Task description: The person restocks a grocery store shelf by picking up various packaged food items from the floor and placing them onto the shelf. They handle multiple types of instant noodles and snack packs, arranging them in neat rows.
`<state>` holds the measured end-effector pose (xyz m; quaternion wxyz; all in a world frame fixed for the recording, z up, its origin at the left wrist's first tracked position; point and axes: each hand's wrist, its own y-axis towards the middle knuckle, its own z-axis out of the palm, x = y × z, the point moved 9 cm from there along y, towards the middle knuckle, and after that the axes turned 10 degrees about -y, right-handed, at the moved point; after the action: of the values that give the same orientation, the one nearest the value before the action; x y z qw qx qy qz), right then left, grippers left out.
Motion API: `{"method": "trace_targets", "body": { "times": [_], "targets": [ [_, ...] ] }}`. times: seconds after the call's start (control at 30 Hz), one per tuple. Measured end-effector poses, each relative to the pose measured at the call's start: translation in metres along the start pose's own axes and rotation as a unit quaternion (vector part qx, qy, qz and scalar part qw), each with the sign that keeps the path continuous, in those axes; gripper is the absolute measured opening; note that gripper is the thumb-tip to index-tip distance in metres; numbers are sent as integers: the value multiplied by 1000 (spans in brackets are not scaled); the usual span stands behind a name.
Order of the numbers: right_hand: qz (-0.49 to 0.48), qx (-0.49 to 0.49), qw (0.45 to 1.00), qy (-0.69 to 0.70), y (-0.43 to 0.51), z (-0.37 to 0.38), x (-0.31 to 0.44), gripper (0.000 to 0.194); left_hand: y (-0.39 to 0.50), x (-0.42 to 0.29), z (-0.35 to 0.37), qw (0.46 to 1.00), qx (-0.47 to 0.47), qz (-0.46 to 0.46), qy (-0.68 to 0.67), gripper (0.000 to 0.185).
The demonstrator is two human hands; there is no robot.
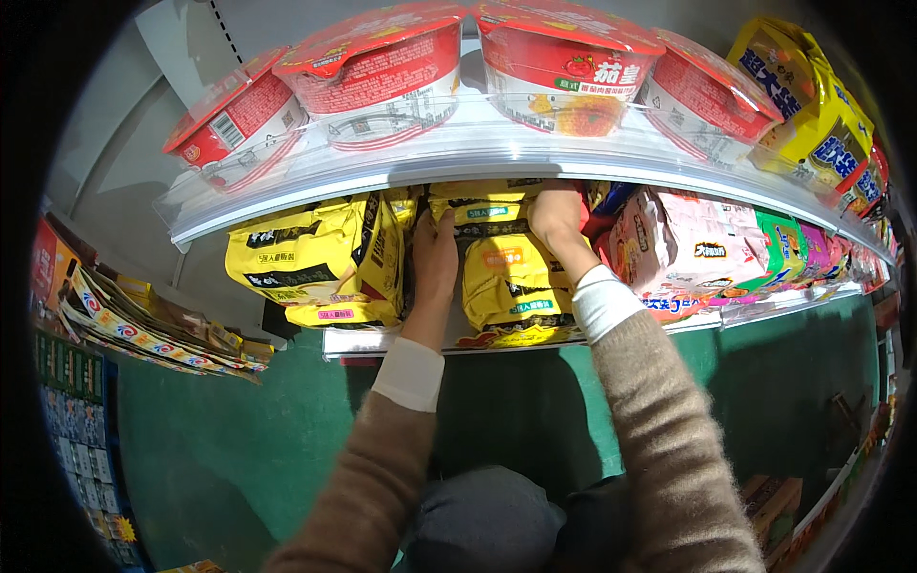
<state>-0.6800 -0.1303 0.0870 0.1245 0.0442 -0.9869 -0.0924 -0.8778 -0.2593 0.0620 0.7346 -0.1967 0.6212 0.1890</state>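
Two stacks of yellow multipacks, seemingly instant noodles, stand on the lower shelf. My left hand (435,261) reaches into the gap left of the upper middle yellow multipack (494,259), against its side, with the fingertips partly hidden. Curled over that pack's right edge is my right hand (557,220), its fingers hidden under the upper shelf. The pack sits between both hands, above another yellow pack (534,335) at the shelf front. To the left, close to my left hand, is a yellow multipack (308,251). A pink multipack (691,240) lies right of my right hand.
The upper shelf's clear front lip (501,154) overhangs my hands. On it stand several red-lidded noodle bowls (573,79) and a yellow bag (809,107). Cardboard display boxes (165,322) are at left, stacked cartons (75,430) below them. The floor (286,444) is green.
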Motion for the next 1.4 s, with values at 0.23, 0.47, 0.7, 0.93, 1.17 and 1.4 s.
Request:
{"method": "trace_targets", "body": {
  "times": [0.23, 0.47, 0.7, 0.93, 1.17, 1.4],
  "targets": [
    [-24, -32, 997, -62, -24, -38, -19, 13, -29, -10, 15, 997, 70, 17, -16, 69],
    [-32, -109, 979, -172, -48, -34, 2, 7, -20, 4, 18, 996, 87, 21, 14, 58],
    [-116, 12, 986, -120, -69, -12, 22, 9, -19, 2, 18, 987, 83, 110, 88, 42],
    [-228, -13, 971, 73, -95, -58, 63, 22, -119, -63, -58, 946, 34, 309, 97, 44],
    [-283, 197, 843, 413, -148, -49, 160, 78, -73, -126, -285, 932, -210, 291, 43, 69],
    [-234, 136, 876, 399, -159, -33, 191, 95, -22, -96, -246, 986, 56, 156, -22, 69]
  ]
}}
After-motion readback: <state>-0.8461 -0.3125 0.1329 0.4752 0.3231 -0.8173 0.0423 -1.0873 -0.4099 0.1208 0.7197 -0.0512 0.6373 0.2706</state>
